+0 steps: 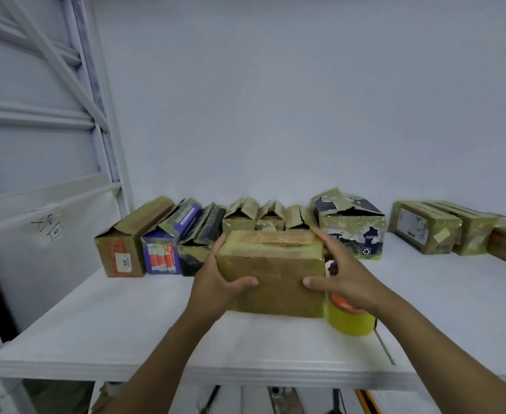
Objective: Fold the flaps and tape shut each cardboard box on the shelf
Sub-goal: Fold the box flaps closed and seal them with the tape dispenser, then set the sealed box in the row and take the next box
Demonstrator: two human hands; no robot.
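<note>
Several rear boxes [240, 218] stand open, flaps up. The left hand [216, 282] and right hand [341, 273] clasp the closed front box [271, 273] by its ends; much sealing apparently remains.

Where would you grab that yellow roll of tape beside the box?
Probably grip the yellow tape roll by its outer wall, from above and the right: it lies flat, orange core up, and the brown cardboard box crowds its left side.
</note>
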